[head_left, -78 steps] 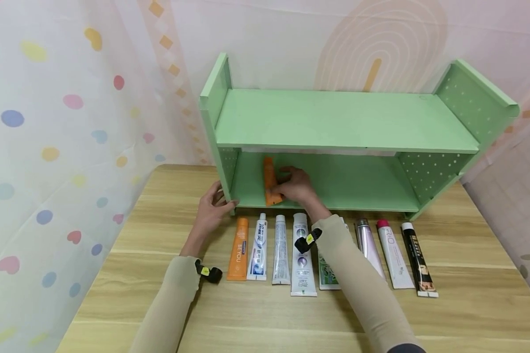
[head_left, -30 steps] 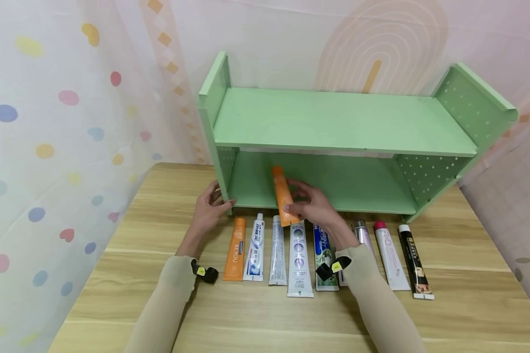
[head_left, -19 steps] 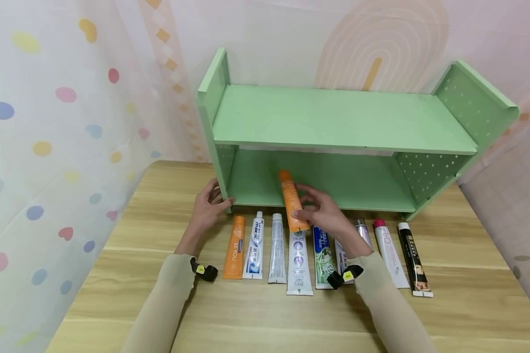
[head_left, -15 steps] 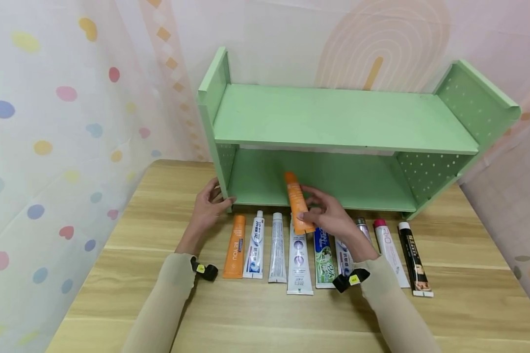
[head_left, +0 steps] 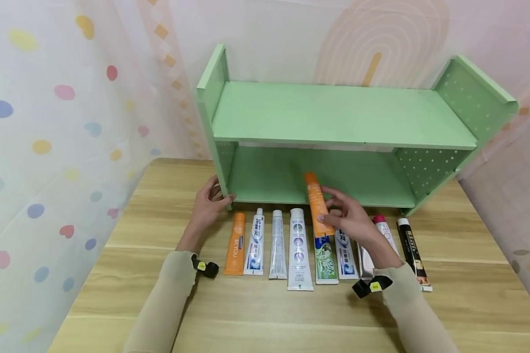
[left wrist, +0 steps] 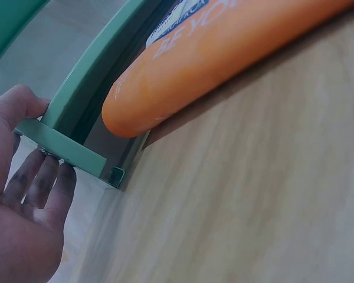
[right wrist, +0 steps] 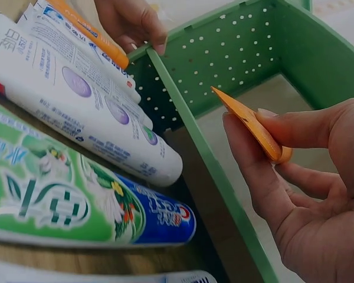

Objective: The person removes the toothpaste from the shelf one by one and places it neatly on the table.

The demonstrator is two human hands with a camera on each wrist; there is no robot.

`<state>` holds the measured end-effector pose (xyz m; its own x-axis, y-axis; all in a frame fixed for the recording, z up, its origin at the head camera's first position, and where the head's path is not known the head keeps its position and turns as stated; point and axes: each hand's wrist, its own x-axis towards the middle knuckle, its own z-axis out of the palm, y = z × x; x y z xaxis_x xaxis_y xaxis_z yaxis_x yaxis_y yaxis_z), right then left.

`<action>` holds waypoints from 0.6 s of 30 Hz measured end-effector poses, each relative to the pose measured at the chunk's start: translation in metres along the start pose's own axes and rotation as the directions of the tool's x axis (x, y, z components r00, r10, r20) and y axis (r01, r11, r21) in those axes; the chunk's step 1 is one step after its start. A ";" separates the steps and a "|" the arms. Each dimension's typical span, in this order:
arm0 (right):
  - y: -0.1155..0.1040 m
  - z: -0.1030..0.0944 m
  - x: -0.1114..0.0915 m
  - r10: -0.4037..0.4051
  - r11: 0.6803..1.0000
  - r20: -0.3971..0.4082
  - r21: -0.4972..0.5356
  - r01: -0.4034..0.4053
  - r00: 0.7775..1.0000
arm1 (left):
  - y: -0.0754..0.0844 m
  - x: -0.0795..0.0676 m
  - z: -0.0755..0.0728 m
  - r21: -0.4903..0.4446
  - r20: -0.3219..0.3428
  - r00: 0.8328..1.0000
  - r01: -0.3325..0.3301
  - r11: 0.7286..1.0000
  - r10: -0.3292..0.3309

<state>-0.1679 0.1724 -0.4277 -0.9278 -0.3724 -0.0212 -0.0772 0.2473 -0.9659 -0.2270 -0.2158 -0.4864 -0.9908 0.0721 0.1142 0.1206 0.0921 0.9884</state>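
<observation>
My right hand pinches an orange tube between thumb and fingers, cap end pointing away, in front of the lower shelf. In the right wrist view the tube is seen from its flat end, above the green shelf's front edge. My left hand grips the lower front corner of the left side panel of the green shelf. In the left wrist view the thumb lies on one side of that panel and the fingers on the other. Another orange tube lies beside this hand on the table.
A row of tubes lies before the shelf: several white toothpaste tubes, a green and blue one, a silvery one, a pink-capped one and a black one. A patterned cloth hangs behind the wooden table.
My right hand has drawn the orange tube from the lower shelf's left part out towards its front edge and moved it right. The left hand has stayed on the side panel.
</observation>
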 end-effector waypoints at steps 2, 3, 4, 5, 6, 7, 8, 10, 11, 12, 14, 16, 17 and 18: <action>0.000 -0.002 -0.003 0.005 1.000 0.000 0.001 -0.005 1.000 | 0.000 0.000 -0.001 0.001 -0.001 1.000 0.002 1.000 -0.002; 0.001 -0.003 -0.004 0.006 1.000 0.000 -0.001 -0.006 1.000 | 0.001 0.000 -0.001 0.001 0.002 1.000 0.004 1.000 -0.004; 0.001 -0.004 -0.006 0.007 1.000 -0.003 -0.001 -0.007 1.000 | 0.001 0.000 -0.001 0.003 0.003 1.000 0.005 1.000 -0.005; 0.002 -0.005 -0.007 0.006 1.000 -0.005 -0.001 -0.006 1.000 | 0.001 0.000 -0.001 0.002 0.005 1.000 0.005 1.000 -0.005; 0.002 -0.006 -0.009 0.004 1.000 -0.007 -0.004 -0.004 1.000 | 0.001 0.000 -0.001 0.002 0.005 1.000 0.005 1.000 -0.005; 0.003 -0.007 -0.010 0.003 1.000 -0.009 -0.007 -0.003 1.000 | 0.001 -0.001 0.000 0.003 0.004 1.000 0.004 1.000 -0.004; 0.003 -0.008 -0.012 0.004 1.000 -0.009 -0.006 -0.004 1.000 | 0.001 -0.001 0.000 0.004 0.003 1.000 0.005 1.000 -0.005; 0.005 -0.009 -0.015 0.007 1.000 -0.009 -0.008 -0.007 1.000 | 0.002 -0.001 0.001 0.008 0.001 1.000 0.005 1.000 -0.005; 0.006 -0.010 -0.016 0.009 1.000 -0.007 -0.009 -0.009 1.000 | 0.002 -0.002 0.001 0.009 0.001 1.000 0.006 1.000 -0.006; 0.007 -0.010 -0.018 0.011 1.000 -0.005 -0.009 -0.012 1.000 | 0.002 -0.002 0.001 0.010 0.000 1.000 0.007 1.000 -0.007; 0.008 -0.012 -0.020 0.017 1.000 -0.003 -0.004 -0.017 1.000 | 0.002 -0.002 0.001 0.009 -0.003 1.000 0.008 1.000 -0.008; 0.008 -0.013 -0.023 0.020 1.000 -0.008 -0.003 -0.020 1.000 | 0.002 -0.002 0.001 0.008 -0.006 1.000 0.004 1.000 -0.004; 0.009 -0.014 -0.025 0.020 1.000 -0.012 -0.005 -0.020 1.000 | 0.002 -0.002 0.000 0.008 -0.007 1.000 0.003 1.000 -0.003; 0.009 -0.015 -0.026 0.018 1.000 -0.018 -0.008 -0.018 1.000 | 0.002 -0.002 0.000 0.009 -0.008 1.000 0.002 1.000 -0.002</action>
<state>-0.1495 0.1979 -0.4321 -0.9356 -0.3515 -0.0338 -0.0633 0.2614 -0.9632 -0.2248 -0.2156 -0.4850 -0.9915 0.0643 0.1134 0.1195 0.1015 0.9876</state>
